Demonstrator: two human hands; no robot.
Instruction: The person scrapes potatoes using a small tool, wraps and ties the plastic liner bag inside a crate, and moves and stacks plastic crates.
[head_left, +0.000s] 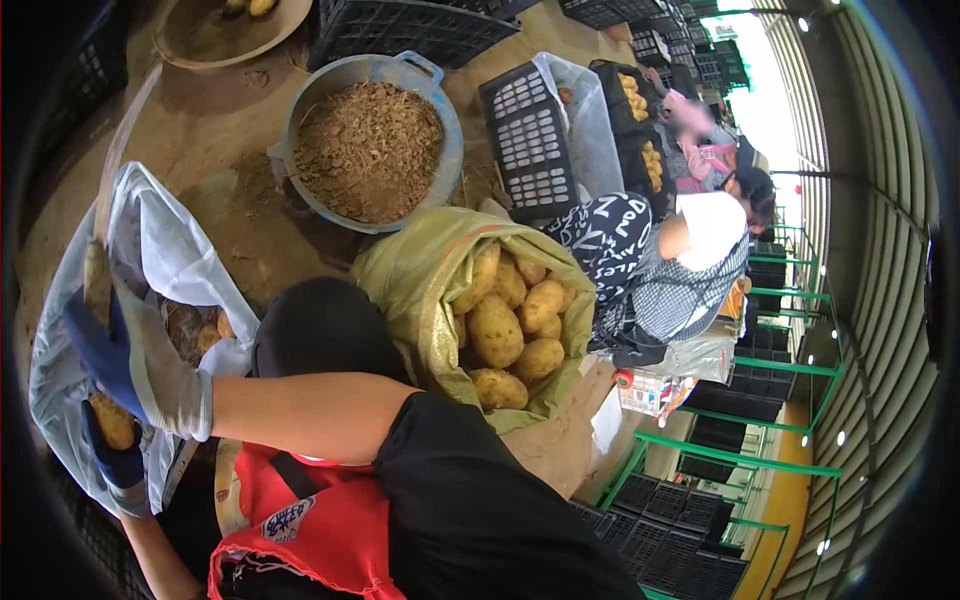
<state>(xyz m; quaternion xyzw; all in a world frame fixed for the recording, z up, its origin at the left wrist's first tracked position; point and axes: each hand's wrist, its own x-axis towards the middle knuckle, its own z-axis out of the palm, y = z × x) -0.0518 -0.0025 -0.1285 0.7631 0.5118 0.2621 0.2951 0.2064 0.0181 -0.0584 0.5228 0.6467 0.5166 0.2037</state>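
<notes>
the left hand cups a potato, which could slip if white bag folds snag it; right hand: grip unclear.

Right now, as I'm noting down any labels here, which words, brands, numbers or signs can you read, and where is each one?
"DON": white letters on the nearby co-worker's dark printed clothing.
"AILES": same clothing, probably only part of a word; the other lettering there is too broken by folds to read.
Patch on the red apron: dark characters, too small and blurred.
Red-and-white package: printed, too small to read.
</notes>
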